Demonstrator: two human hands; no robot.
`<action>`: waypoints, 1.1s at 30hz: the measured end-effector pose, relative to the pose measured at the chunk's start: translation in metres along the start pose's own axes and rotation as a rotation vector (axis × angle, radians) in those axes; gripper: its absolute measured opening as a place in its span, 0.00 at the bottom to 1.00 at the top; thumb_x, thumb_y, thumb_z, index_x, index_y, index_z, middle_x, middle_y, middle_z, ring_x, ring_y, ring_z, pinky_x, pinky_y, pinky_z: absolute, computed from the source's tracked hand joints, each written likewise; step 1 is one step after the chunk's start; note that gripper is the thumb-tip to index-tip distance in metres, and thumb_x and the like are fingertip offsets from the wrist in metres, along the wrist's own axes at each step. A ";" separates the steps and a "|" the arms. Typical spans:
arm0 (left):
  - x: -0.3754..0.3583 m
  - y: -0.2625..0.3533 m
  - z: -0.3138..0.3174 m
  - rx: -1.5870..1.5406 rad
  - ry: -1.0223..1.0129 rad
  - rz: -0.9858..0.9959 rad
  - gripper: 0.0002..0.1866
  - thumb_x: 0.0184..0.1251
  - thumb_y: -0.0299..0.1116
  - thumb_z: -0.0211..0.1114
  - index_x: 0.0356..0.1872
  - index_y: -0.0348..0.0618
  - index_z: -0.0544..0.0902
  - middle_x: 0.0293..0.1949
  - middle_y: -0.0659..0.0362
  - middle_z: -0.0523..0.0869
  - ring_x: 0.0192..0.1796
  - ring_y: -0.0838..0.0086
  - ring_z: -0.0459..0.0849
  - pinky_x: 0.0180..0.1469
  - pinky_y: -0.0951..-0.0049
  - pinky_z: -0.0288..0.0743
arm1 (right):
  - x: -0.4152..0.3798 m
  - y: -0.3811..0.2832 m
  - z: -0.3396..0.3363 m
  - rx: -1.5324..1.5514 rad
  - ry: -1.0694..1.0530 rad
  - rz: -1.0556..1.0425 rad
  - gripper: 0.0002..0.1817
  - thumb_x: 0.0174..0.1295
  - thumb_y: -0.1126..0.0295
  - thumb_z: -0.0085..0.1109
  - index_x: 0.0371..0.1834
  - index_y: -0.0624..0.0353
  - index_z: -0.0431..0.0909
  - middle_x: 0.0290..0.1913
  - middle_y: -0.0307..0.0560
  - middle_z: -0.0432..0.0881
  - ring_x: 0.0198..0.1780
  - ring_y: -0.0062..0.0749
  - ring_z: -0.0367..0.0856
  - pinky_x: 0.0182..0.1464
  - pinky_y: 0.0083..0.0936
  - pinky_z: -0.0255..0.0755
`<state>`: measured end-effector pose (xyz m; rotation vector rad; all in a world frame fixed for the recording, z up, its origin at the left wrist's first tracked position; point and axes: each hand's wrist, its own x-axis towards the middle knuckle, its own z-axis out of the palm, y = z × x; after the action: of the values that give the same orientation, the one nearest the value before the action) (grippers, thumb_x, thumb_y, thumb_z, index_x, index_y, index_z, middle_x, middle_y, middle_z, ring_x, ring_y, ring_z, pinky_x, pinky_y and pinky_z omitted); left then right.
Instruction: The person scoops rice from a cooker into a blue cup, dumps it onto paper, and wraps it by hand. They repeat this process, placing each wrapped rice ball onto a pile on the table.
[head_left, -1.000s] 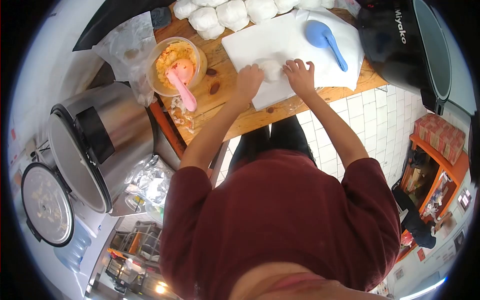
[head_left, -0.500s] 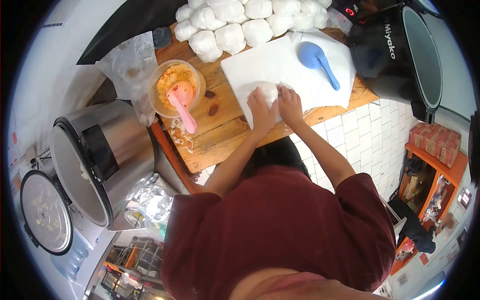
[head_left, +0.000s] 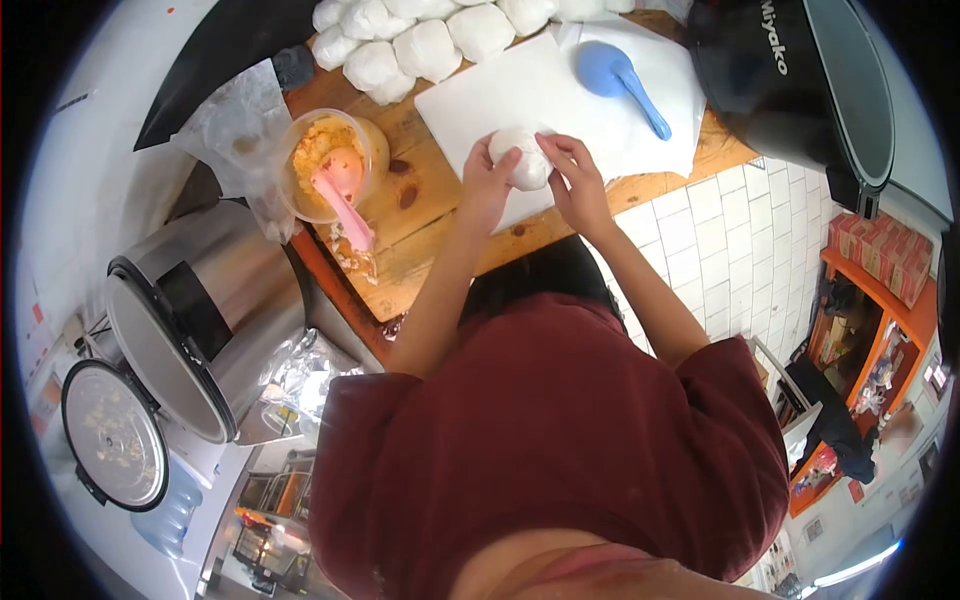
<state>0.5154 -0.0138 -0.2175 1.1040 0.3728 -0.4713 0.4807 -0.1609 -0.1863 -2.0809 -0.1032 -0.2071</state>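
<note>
From afar, I see the left hand (head_left: 485,192) and right hand (head_left: 582,190), fingers closed on the white bundle (head_left: 522,162) — from opposite sides, probably for supporting its roundness evenly.

White tile floor (head_left: 710,240), right of center. Wooden table (head_left: 412,228), upper middle. Orange shelf unit (head_left: 905,337) at right edge, cluttered. Pale wall (head_left: 60,190) far left. Tube light (head_left: 857,567) lit, lower right.
</note>
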 end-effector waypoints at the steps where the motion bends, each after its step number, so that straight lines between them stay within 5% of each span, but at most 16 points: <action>1: -0.010 0.017 0.004 -0.155 -0.105 -0.030 0.30 0.63 0.39 0.68 0.59 0.34 0.66 0.52 0.54 0.76 0.54 0.69 0.77 0.55 0.68 0.75 | 0.006 -0.022 -0.009 0.028 -0.001 -0.007 0.31 0.48 0.88 0.57 0.59 0.52 0.76 0.53 0.49 0.74 0.52 0.42 0.75 0.53 0.30 0.73; 3: -0.031 0.044 0.019 -0.312 -0.195 -0.066 0.31 0.63 0.42 0.67 0.59 0.34 0.65 0.52 0.55 0.75 0.56 0.69 0.77 0.57 0.67 0.75 | 0.016 -0.055 -0.023 0.022 -0.004 -0.052 0.32 0.48 0.90 0.54 0.59 0.54 0.76 0.52 0.50 0.74 0.53 0.41 0.75 0.52 0.29 0.72; 5: -0.049 0.064 0.031 -0.348 -0.359 -0.037 0.37 0.67 0.58 0.55 0.66 0.39 0.61 0.59 0.55 0.73 0.58 0.68 0.76 0.57 0.64 0.74 | 0.026 -0.079 -0.037 0.021 -0.007 -0.110 0.32 0.48 0.92 0.51 0.59 0.56 0.76 0.52 0.50 0.74 0.53 0.41 0.75 0.51 0.28 0.72; 9: -0.064 0.078 0.031 -0.270 -0.356 0.092 0.40 0.65 0.66 0.48 0.67 0.45 0.59 0.60 0.56 0.73 0.60 0.67 0.75 0.58 0.61 0.73 | 0.035 -0.106 -0.051 -0.080 0.018 -0.297 0.30 0.48 0.89 0.56 0.58 0.55 0.76 0.50 0.49 0.75 0.50 0.41 0.76 0.49 0.30 0.72; 12: -0.078 0.098 0.043 -0.499 -0.389 0.098 0.39 0.66 0.68 0.44 0.67 0.49 0.61 0.59 0.56 0.73 0.60 0.67 0.75 0.57 0.61 0.73 | 0.038 -0.123 -0.058 0.019 0.102 -0.315 0.28 0.46 0.85 0.61 0.55 0.56 0.78 0.46 0.45 0.80 0.45 0.40 0.77 0.47 0.30 0.73; 14: -0.086 0.108 0.046 -0.533 -0.359 0.028 0.29 0.71 0.57 0.47 0.64 0.49 0.60 0.56 0.54 0.74 0.58 0.64 0.75 0.59 0.59 0.73 | 0.036 -0.129 -0.057 0.085 0.155 -0.293 0.27 0.46 0.85 0.62 0.53 0.57 0.78 0.45 0.44 0.82 0.42 0.40 0.77 0.46 0.29 0.73; 17: -0.092 0.112 0.048 -0.596 -0.314 0.014 0.28 0.68 0.47 0.54 0.64 0.48 0.60 0.55 0.53 0.74 0.58 0.63 0.76 0.58 0.60 0.73 | 0.033 -0.131 -0.055 0.268 0.259 -0.177 0.22 0.44 0.82 0.66 0.47 0.59 0.81 0.41 0.43 0.85 0.39 0.36 0.78 0.45 0.27 0.72; 19: -0.098 0.116 0.047 -0.550 -0.274 0.021 0.28 0.65 0.43 0.57 0.64 0.47 0.61 0.55 0.53 0.75 0.58 0.63 0.76 0.58 0.60 0.73 | 0.036 -0.130 -0.064 -0.148 0.262 -0.420 0.18 0.42 0.80 0.68 0.41 0.57 0.82 0.40 0.42 0.86 0.39 0.32 0.79 0.45 0.28 0.72; 22: -0.103 0.115 0.045 -0.527 -0.227 0.030 0.29 0.60 0.37 0.61 0.63 0.44 0.63 0.54 0.52 0.76 0.57 0.64 0.76 0.58 0.61 0.74 | 0.036 -0.135 -0.061 -0.280 0.181 -0.407 0.16 0.43 0.80 0.67 0.38 0.57 0.83 0.41 0.41 0.86 0.40 0.29 0.80 0.45 0.30 0.71; 24: -0.101 0.111 0.042 -0.551 -0.229 0.053 0.30 0.58 0.36 0.62 0.62 0.42 0.64 0.54 0.52 0.76 0.57 0.64 0.77 0.57 0.61 0.74 | 0.033 -0.135 -0.059 -0.247 0.123 -0.447 0.18 0.45 0.81 0.64 0.43 0.58 0.81 0.45 0.47 0.84 0.44 0.37 0.80 0.51 0.31 0.70; 26: -0.100 0.109 0.042 -0.534 -0.217 0.097 0.29 0.58 0.36 0.62 0.60 0.41 0.66 0.52 0.53 0.76 0.57 0.65 0.76 0.57 0.62 0.74 | 0.030 -0.138 -0.053 0.176 -0.027 -0.217 0.22 0.48 0.81 0.62 0.50 0.60 0.77 0.53 0.56 0.80 0.48 0.47 0.78 0.57 0.33 0.68; 28: -0.100 0.106 0.047 -0.470 -0.144 0.140 0.30 0.59 0.38 0.63 0.61 0.41 0.63 0.56 0.52 0.74 0.58 0.66 0.75 0.57 0.62 0.74 | 0.022 -0.138 -0.045 0.224 -0.064 -0.182 0.25 0.50 0.78 0.63 0.54 0.62 0.71 0.54 0.57 0.77 0.51 0.46 0.77 0.58 0.34 0.67; 31: -0.090 0.088 0.047 -0.355 -0.110 0.194 0.29 0.73 0.53 0.45 0.63 0.41 0.65 0.58 0.55 0.73 0.61 0.68 0.72 0.64 0.64 0.66 | 0.012 -0.116 -0.025 0.415 -0.185 0.035 0.37 0.57 0.71 0.66 0.65 0.65 0.53 0.55 0.56 0.71 0.59 0.39 0.72 0.60 0.31 0.66; 33: -0.084 0.084 0.049 -0.427 -0.102 0.179 0.29 0.74 0.54 0.42 0.64 0.41 0.64 0.58 0.55 0.72 0.61 0.68 0.72 0.65 0.64 0.64 | 0.022 -0.110 -0.020 0.582 -0.187 0.188 0.38 0.56 0.71 0.67 0.65 0.65 0.54 0.56 0.55 0.71 0.59 0.38 0.72 0.60 0.31 0.66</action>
<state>0.4928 -0.0125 -0.0912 0.6882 0.2654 -0.2707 0.4825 -0.1242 -0.0789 -1.5121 -0.0696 0.1235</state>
